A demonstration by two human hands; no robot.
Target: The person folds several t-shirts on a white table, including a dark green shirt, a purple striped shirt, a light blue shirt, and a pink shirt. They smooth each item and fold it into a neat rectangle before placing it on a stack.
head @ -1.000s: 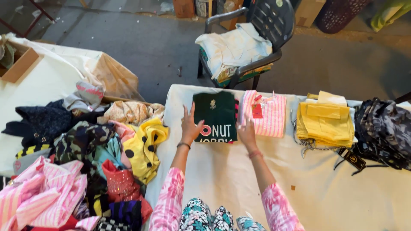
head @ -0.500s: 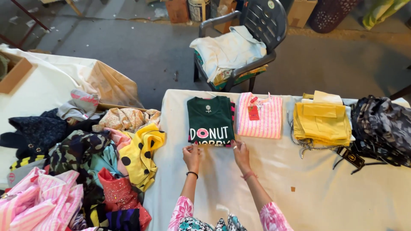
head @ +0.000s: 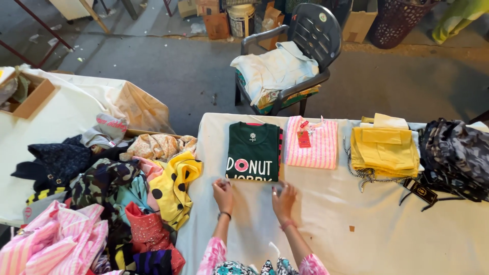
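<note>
A folded dark green shirt [head: 253, 151] with a white print lies on the white-covered table [head: 367, 239], on top of other folded garments. My left hand [head: 223, 194] and my right hand [head: 283, 198] rest flat on the cloth just below the shirt's near edge, holding nothing, fingers slightly apart. Beside the shirt on the right lies a folded pink striped top [head: 313, 143] with a red tag.
A stack of folded yellow clothes [head: 384, 147] and a dark patterned bundle [head: 453, 155] sit further right. A heap of mixed loose garments [head: 117, 198] covers the left. A dark plastic chair [head: 290, 66] with pale cloth stands behind the table.
My hands have slid off the green shirt toward me and now lie on the table just below it. The view has tilted slightly.
</note>
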